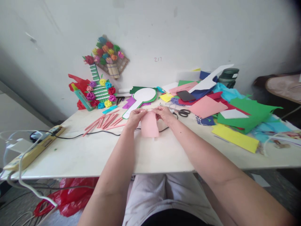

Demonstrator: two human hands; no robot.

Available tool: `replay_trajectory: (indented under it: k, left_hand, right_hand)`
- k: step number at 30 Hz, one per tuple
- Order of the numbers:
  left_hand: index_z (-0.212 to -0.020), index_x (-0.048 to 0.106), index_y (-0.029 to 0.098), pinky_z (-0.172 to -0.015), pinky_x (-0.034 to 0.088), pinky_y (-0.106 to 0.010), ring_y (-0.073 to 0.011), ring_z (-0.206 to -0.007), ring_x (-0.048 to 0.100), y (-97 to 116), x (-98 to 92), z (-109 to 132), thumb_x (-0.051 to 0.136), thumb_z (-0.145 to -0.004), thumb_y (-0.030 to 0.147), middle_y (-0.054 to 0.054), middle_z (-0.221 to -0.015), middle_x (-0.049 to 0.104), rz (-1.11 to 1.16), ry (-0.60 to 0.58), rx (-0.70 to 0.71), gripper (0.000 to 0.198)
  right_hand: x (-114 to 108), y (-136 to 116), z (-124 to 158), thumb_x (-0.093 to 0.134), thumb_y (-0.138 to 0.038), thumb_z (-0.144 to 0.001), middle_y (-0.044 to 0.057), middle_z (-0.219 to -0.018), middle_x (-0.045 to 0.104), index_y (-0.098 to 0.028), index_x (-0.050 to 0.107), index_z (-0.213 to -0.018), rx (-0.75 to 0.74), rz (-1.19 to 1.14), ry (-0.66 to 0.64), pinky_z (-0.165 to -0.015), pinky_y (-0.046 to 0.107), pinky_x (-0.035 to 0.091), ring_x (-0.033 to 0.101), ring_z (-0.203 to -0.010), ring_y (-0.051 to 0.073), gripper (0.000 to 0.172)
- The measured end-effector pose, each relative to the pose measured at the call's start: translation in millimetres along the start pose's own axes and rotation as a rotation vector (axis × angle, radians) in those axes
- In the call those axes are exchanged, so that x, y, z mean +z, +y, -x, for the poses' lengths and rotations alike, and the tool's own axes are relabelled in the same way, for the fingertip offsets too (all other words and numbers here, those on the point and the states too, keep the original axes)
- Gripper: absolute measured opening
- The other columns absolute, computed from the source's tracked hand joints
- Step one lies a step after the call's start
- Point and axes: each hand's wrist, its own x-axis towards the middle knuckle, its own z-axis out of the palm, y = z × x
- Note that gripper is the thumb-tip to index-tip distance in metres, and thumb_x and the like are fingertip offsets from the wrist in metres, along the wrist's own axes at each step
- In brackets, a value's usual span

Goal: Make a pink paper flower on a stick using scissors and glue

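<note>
Between my two hands hangs a pink paper piece (150, 127), gripped along its top edge. My left hand (136, 117) pinches the upper left corner, and my right hand (162, 113) pinches the upper right. The top edge looks slightly rolled or folded at the fingertips, though the detail is blurred. To the left of my left hand lie several thin rolled pink paper sticks (107, 121). Just behind my hands rests a white paddle-shaped cutout (143, 95) with a green border. Black-handled scissors (184, 112) lie to the right of my right hand.
Coloured paper sheets (246, 113) pile up on the right, with a phone (185, 95) and a dark green bottle (228, 78). A flower-decorated craft (101, 91) and a glue bottle (82, 98) stand at left. A black cable (94, 133) crosses the table from a power strip (35, 147).
</note>
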Motion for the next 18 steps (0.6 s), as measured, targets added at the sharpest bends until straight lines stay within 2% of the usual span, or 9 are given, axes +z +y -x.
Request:
replay_trajectory:
  k: [8, 13, 18]
  left_hand:
    - [-0.062, 0.063, 0.014, -0.047, 0.036, -0.022, -0.0076, -0.046, 0.046, -0.6, -3.1, -1.3, 0.079, -0.052, 0.040, 0.002, -0.051, 0.055, -0.031, 0.023, -0.005, 0.032]
    - [-0.063, 0.064, 0.015, -0.050, 0.040, -0.023, -0.0101, -0.049, 0.051, -1.4, -3.4, -1.1, 0.078, -0.051, 0.040, 0.001, -0.054, 0.059, -0.021, 0.016, -0.006, 0.031]
    - [-0.069, 0.068, 0.014, -0.055, 0.042, -0.025, -0.0120, -0.055, 0.056, -1.0, -2.4, -0.3, 0.079, -0.052, 0.035, -0.001, -0.061, 0.064, -0.004, 0.004, -0.010, 0.029]
  right_hand:
    - [-2.4, -0.1, -0.5, 0.068, -0.054, -0.065, 0.001, -0.056, 0.056, -0.016, 0.058, -0.066, 0.052, -0.078, 0.000, -0.036, 0.020, 0.037, 0.052, -0.047, 0.010, 0.040]
    - [-2.8, -0.4, 0.3, 0.073, -0.047, -0.061, 0.000, -0.055, 0.056, -0.015, 0.056, -0.062, 0.050, -0.033, -0.013, -0.036, 0.019, 0.036, 0.052, -0.046, 0.009, 0.036]
    - [-2.9, 2.2, -0.8, 0.077, -0.035, -0.055, -0.001, -0.056, 0.057, -0.013, 0.062, -0.067, 0.039, -0.016, 0.001, -0.039, 0.019, 0.037, 0.051, -0.047, 0.008, 0.029]
